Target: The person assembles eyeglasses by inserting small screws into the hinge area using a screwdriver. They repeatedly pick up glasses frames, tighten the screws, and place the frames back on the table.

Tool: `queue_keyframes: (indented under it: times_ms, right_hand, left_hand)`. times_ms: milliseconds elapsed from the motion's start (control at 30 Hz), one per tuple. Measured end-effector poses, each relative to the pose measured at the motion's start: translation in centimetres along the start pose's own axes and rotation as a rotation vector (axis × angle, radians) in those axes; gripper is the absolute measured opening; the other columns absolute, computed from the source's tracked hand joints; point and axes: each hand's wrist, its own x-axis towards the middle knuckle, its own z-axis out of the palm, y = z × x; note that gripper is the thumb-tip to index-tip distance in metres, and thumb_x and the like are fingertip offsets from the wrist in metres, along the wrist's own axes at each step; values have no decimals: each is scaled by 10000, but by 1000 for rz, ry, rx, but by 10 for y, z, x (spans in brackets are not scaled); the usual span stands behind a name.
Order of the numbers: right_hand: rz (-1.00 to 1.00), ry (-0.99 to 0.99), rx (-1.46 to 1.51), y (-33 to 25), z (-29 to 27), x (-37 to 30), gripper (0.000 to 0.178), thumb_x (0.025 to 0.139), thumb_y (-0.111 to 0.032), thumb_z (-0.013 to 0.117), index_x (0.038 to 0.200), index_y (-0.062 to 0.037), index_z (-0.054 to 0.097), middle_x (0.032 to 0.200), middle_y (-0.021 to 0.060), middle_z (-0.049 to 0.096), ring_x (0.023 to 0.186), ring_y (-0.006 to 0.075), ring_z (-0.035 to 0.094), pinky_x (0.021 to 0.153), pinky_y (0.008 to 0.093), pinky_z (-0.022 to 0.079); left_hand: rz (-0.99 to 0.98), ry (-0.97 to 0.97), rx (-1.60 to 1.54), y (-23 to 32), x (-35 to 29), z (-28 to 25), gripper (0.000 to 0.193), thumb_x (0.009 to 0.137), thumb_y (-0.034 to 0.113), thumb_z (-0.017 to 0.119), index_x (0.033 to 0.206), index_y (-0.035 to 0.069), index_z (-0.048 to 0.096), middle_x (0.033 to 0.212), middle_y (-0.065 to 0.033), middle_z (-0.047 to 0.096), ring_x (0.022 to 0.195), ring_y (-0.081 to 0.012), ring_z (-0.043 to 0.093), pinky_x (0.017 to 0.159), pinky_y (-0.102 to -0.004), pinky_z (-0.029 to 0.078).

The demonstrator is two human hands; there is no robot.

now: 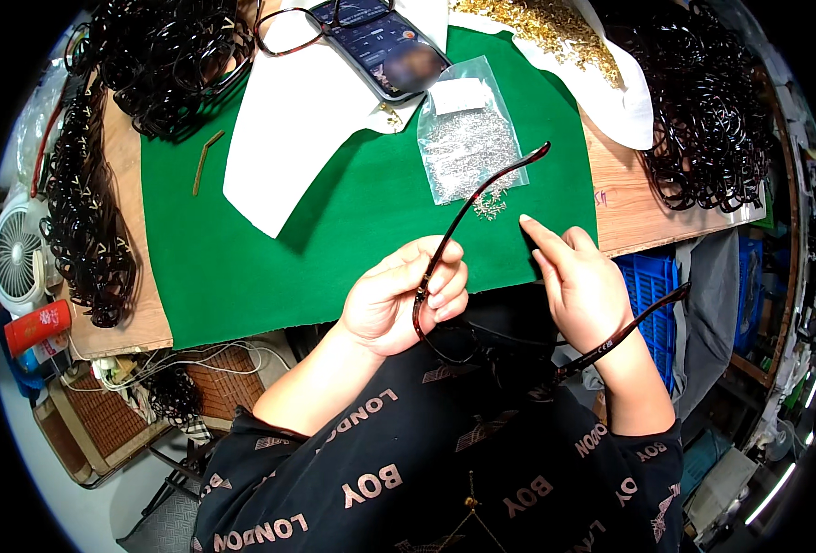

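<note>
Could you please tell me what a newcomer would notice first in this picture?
The eye would probably fall first on the bright green mat in the middle, between shiny dark heaps on both sides. Next come the dark glasses in the left hand, near the centre. A clear bag of small silver pieces lies on the mat, some loose at its lower edge, near the right hand.

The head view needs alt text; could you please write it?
A person's left hand holds a dark eyeglass frame at the edge of a green mat, while the right hand hovers near loose silvery metal pieces by a clear plastic bag.
</note>
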Motion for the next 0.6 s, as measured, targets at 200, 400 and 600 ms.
queue_keyframes:
  times_ms: [200, 400, 600]
  right_hand:
    - [-7, 29, 17, 1, 1, -1, 314, 836, -119, 557, 1148, -151, 568, 767, 138, 499, 604, 307, 555, 534, 378, 468]
    - [21, 8, 22, 3, 0, -2, 304, 835, -116, 559, 1137, -150, 572, 752, 138, 496, 611, 315, 552, 535, 384, 464]
    - [6, 36, 68, 7, 1, -2, 307, 835, -119, 560, 1141, -150, 568, 750, 136, 495, 608, 314, 554, 532, 383, 465]
  left_hand:
    - [-42, 14, -48, 3, 0, 2, 214, 891, 160, 510, 1038, 8, 541, 765, -28, 439, 626, -111, 390, 530, -221, 349]
    - [-43, 12, -66, 3, 0, 1, 209, 898, 159, 501, 1034, 3, 534, 762, -29, 431, 614, -106, 383, 512, -213, 345]
    - [-26, -25, -66, 1, -2, -4, 313, 927, 179, 450, 1142, -44, 493, 750, -37, 448, 634, -106, 395, 549, -212, 343]
